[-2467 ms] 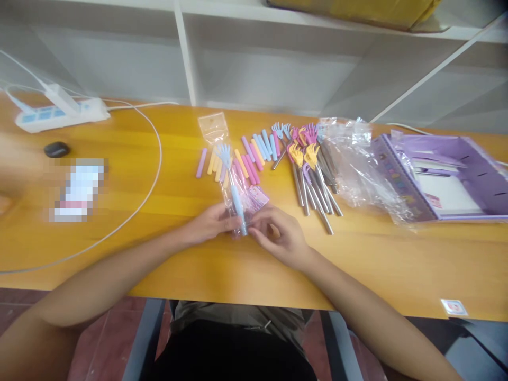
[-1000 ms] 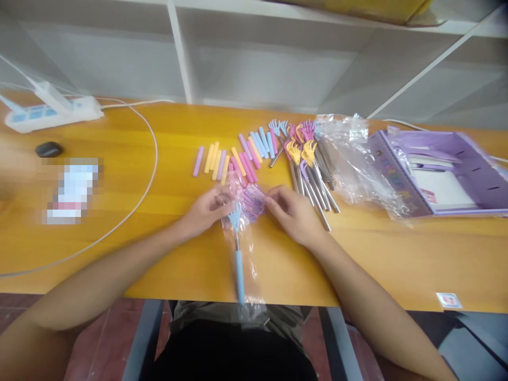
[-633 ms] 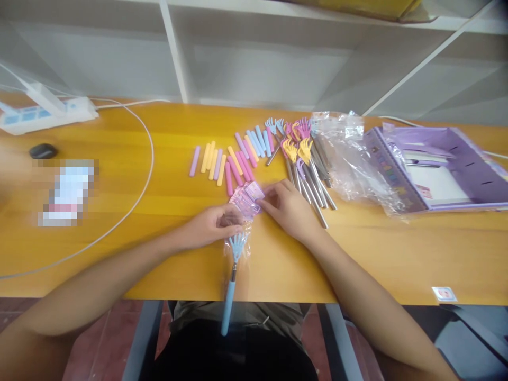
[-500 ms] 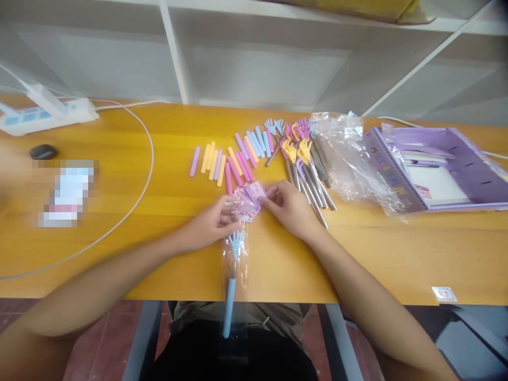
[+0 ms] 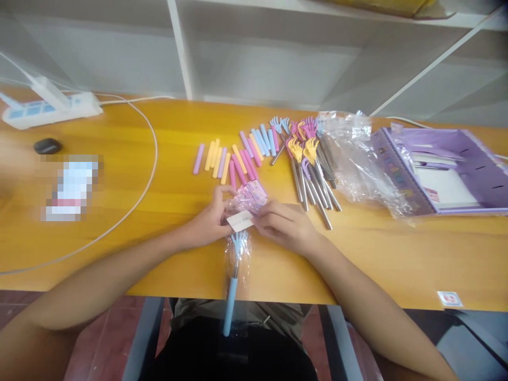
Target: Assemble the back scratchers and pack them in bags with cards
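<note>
My left hand [image 5: 212,217] is closed around the upper end of a clear plastic bag [image 5: 246,264]. Inside that bag lies a light-blue back scratcher [image 5: 230,307], its claw up near my fingers and its handle hanging past the table edge. Between my hands a small white card [image 5: 239,221], printed side partly visible, is pinched by my right hand [image 5: 288,226] at the bag's upper end. Whether the card is inside the bag or over it, I cannot tell. Several pink printed cards [image 5: 254,190] lie just beyond my fingers.
Coloured handle sleeves [image 5: 225,168] and metal back-scratcher rods with claws [image 5: 311,169] lie beyond my hands. Clear bags [image 5: 353,164] and an open purple box [image 5: 482,169] are to the right. On the left are a power strip [image 5: 55,108], black mouse [image 5: 47,146], blurred phone [image 5: 75,185] and cable [image 5: 153,159].
My right hand has moved left and nearer to me from the pile of cards, bringing a white card to the bag's upper end. The left hand keeps its hold. The view has shifted slightly.
</note>
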### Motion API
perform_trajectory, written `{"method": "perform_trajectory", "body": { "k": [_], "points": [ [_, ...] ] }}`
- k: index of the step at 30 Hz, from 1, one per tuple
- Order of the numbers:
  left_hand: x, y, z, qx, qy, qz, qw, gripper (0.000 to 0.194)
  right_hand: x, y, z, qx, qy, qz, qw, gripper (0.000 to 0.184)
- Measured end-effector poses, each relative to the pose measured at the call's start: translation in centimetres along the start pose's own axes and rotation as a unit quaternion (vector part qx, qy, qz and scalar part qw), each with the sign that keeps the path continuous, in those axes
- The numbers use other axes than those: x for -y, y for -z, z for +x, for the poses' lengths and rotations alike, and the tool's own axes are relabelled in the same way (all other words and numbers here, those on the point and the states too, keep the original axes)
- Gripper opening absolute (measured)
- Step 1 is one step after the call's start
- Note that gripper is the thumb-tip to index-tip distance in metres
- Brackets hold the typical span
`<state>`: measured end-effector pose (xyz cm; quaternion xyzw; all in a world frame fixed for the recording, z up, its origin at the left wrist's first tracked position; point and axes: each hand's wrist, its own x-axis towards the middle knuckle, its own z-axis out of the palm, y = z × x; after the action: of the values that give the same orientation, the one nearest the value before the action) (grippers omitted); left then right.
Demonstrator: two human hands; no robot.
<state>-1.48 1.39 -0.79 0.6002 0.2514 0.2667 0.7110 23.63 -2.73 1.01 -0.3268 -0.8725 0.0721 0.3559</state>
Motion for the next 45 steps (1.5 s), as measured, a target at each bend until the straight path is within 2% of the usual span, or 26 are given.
{"method": "perform_trajectory", "body": {
  "k": [4,10,13,16,18,20,24,29,33,37,45],
  "points": [
    [0.3,0.1,-0.3,0.007,0.004,0.016,1.000,0.057,-0.1,0.2,0.0,0.018,-0.114,-0.018,0.993,0.024],
    [0.4,0.1,-0.6,0.028,0.001,0.003,1.000,0.057,0.7,0.4,0.5,-0.067,-0.226,0.129,0.963,0.023],
    [0.6,0.2,-0.7,0.037,-0.007,0.025,0.999,0.054,0.9,-0.3,0.5,-0.098,-0.299,0.244,0.917,0.025],
    [1.1,0.4,-0.9,0.057,-0.011,0.060,0.997,0.052,0.5,-1.1,0.5,-0.129,-0.367,0.327,0.861,0.037],
    [1.1,0.5,-1.1,0.066,-0.014,0.072,0.995,0.047,0.3,-1.4,0.6,-0.141,-0.392,0.352,0.838,0.044],
    [0.9,0.4,-1.1,0.066,-0.010,0.079,0.995,0.044,0.1,-1.5,0.7,-0.139,-0.406,0.365,0.826,0.048],
    [-0.2,0.2,-1.1,0.050,0.022,0.109,0.993,0.051,0.1,-1.5,0.9,-0.139,-0.411,0.363,0.825,0.049],
    [-1.1,-0.1,-1.0,0.038,0.039,0.126,0.991,0.064,0.1,-1.1,1.1,-0.187,-0.396,0.351,0.828,0.048],
    [-1.0,-0.1,-1.0,0.029,0.052,0.125,0.990,0.075,0.2,-0.9,1.0,-0.158,-0.387,0.355,0.836,0.048],
    [-0.6,0.0,-1.0,0.023,0.043,0.097,0.994,0.072,0.3,-1.2,0.9,-0.128,-0.383,0.367,0.838,0.045],
    [-0.7,0.0,-1.1,0.042,0.052,0.081,0.994,0.060,0.4,-1.4,0.7,-0.144,-0.389,0.354,0.838,0.042]
  ]
}}
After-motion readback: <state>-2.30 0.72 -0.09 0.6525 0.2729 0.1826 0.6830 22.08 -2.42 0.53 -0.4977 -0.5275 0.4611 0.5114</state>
